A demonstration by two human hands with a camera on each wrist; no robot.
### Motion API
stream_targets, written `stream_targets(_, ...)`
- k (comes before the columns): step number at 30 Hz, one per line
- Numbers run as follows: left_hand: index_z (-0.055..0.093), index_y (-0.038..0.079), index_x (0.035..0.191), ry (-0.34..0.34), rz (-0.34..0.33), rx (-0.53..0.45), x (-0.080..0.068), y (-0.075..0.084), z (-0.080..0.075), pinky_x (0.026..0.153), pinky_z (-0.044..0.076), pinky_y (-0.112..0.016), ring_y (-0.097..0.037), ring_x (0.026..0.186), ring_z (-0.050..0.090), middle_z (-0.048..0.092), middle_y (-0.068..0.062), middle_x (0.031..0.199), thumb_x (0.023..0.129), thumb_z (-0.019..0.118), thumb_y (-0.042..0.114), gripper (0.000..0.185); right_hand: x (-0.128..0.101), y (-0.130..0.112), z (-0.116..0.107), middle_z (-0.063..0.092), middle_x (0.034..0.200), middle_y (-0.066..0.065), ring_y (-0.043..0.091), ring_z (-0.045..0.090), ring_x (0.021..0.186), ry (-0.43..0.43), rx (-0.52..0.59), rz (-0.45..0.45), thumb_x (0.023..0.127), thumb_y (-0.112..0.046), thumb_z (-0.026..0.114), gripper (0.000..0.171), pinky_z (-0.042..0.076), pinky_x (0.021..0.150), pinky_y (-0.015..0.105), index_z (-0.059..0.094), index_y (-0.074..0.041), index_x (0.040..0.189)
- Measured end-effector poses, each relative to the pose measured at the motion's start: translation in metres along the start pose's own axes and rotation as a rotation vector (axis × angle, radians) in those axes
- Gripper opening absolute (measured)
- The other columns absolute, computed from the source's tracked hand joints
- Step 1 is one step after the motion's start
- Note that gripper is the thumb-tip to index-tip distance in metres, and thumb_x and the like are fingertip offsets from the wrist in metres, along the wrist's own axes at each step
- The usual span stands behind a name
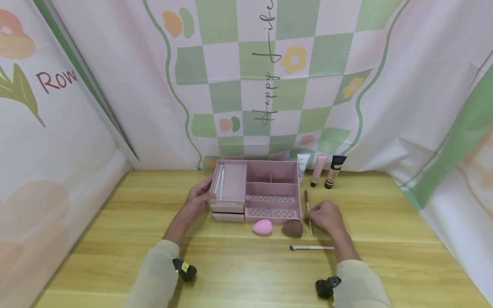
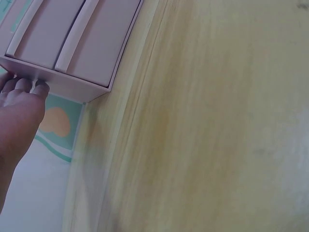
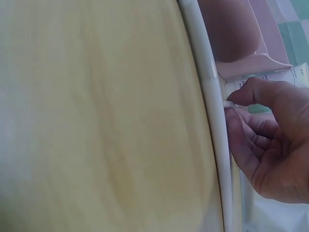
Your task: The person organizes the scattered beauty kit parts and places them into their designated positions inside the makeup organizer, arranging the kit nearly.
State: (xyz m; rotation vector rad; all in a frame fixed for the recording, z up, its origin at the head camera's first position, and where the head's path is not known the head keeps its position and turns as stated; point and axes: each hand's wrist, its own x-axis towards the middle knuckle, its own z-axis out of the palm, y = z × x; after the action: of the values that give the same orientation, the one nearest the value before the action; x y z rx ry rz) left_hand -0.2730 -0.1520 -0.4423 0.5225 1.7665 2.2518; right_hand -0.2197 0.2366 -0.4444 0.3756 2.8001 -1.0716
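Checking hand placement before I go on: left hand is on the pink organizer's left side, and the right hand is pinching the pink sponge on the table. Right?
Not quite. The right hand pinches the makeup brush lying beside the organizer, not the pink sponge, which lies untouched; the head view shows it. The left hand is on the organizer's left side.

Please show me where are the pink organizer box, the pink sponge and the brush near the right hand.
pink organizer box (image 1: 231, 181): head view, on the floor of its large left compartment.
pink sponge (image 1: 262, 226): head view, on the middle of the egg shape.
brush (image 1: 307, 204): head view, on the handle above the right hand (image 1: 326, 217).
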Motion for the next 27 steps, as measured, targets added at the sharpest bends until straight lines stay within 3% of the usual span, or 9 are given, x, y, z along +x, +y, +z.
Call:
stream_targets(14, 0.018, 0.005, 0.155, -0.016, -0.001, -0.023, 0.0009, -0.0007, -0.0014, 0.111, 0.039, -0.019, -0.033, 0.153, 0.014, 0.010, -0.012, 0.166, 0.088, 0.046, -0.008, 0.074, 0.0013, 0.0042, -0.0009, 0.072, 0.067, 0.002, 0.008, 0.063, 0.059, -0.025, 0.122, -0.022, 0.081, -0.016, 0.069, 0.028, 0.054, 0.055, 0.021, 0.072, 0.005, 0.098)
stream_targets(22, 0.018, 0.006, 0.155, -0.020, 0.004, 0.004, 0.0010, -0.0017, -0.0028, 0.119, 0.030, -0.028, -0.031, 0.154, 0.011, 0.009, -0.011, 0.166, 0.088, 0.047, -0.007, 0.073, -0.0006, 0.0052, -0.0032, 0.071, 0.072, 0.006, 0.008, 0.064, 0.062, -0.082, 0.252, -0.007, 0.083, -0.009, 0.067, 0.032, 0.059, 0.059, 0.020, 0.066, 0.012, 0.107)
stream_targets(27, 0.018, 0.006, 0.155, -0.018, -0.002, -0.001, 0.0011, -0.0015, -0.0027, 0.118, 0.031, -0.025, -0.030, 0.154, 0.011, 0.009, -0.010, 0.166, 0.088, 0.047, -0.007, 0.073, -0.0011, 0.0054, -0.0056, 0.071, 0.074, 0.007, 0.006, 0.064, 0.063, -0.103, 0.284, -0.018, 0.085, -0.007, 0.065, 0.034, 0.060, 0.060, 0.020, 0.063, 0.016, 0.110)
